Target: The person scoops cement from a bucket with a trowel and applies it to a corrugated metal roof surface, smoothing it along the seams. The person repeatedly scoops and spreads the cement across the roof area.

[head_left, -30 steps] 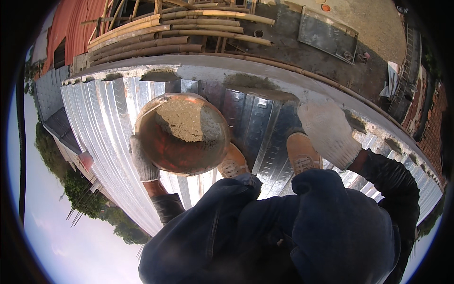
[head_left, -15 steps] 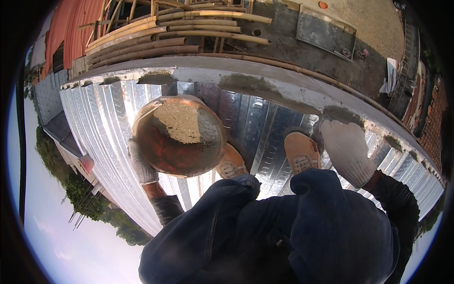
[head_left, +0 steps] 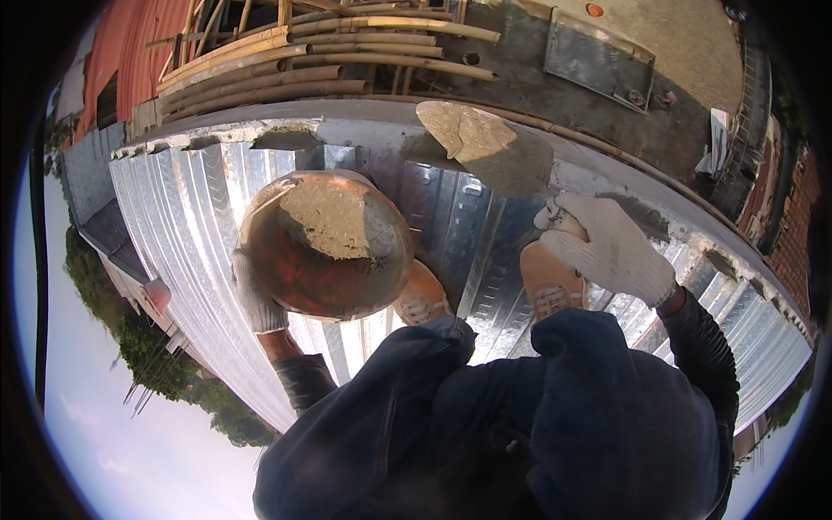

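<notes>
My left hand (head_left: pixel 256 290), in a pale knitted glove, is closed on the left side of a round, orange-red bucket (head_left: pixel 334 282), its fingers partly hidden behind the wall. Grey-brown mortar (head_left: pixel 325 221) lies inside, heaped on the far side. My right hand (head_left: pixel 611 247), gloved the same way, is closed around the handle of a trowel. The mortar-coated trowel blade (head_left: pixel 498 152) points away to the left, over the wall's edge. Under the blade runs the rough concrete wall top (head_left: pixel 373 134), with grey mortar patches (head_left: pixel 286 140) along its near side.
My shoes (head_left: pixel 553 282) stand on ribbed, shiny metal sheeting (head_left: pixel 472 247) that meets the wall. Beyond and below lie stacked bamboo poles (head_left: pixel 364 52) and a flat rectangular trough (head_left: pixel 598 61) on the ground. Past the sheeting's left edge, the drop shows trees (head_left: pixel 152 355).
My right hand has turned and moved slightly left, bringing the trowel's blade into sight above the wall edge. The bucket and my left hand have barely moved.
</notes>
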Demonstrator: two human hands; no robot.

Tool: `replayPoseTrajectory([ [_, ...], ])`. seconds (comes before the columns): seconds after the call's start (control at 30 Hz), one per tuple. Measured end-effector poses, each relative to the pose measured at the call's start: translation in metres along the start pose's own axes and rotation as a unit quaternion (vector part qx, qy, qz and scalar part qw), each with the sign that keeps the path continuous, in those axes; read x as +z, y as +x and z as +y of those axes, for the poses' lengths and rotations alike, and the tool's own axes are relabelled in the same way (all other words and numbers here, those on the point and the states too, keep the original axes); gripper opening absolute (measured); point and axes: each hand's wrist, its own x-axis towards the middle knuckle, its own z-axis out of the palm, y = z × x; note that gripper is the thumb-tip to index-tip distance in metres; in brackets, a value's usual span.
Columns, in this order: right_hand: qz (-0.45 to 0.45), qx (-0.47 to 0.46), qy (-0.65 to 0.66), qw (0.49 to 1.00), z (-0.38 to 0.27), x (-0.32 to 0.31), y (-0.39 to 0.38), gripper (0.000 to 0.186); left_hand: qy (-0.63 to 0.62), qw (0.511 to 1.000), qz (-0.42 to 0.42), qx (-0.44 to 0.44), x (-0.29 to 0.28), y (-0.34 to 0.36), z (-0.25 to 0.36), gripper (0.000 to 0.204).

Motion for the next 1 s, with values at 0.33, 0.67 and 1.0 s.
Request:
replayPoseTrajectory([
  [0.33, -0.211, 0.241, 0.215, 0.923, -0.017, 0.002, 0.043, 0.033, -0.003, 1.000, 0.020, -0.001, 0.010, -0.007, 0.012, 0.051],
  [0.67, -0.213, 0.144, -0.105, 0.961, -0.027, -0.042, -0.060, 0.040, -0.022, 0.999, 0.022, -0.004, 0.001, -0.004, 0.006, 0.050],
  [1.0, 0.042, 0.022, -0.342, 0.938, 0.019, 0.038, 0.000, 0.026, -0.017, 1.000, -0.009, -0.019, 0.024, -0.002, 0.015, 0.054],
])
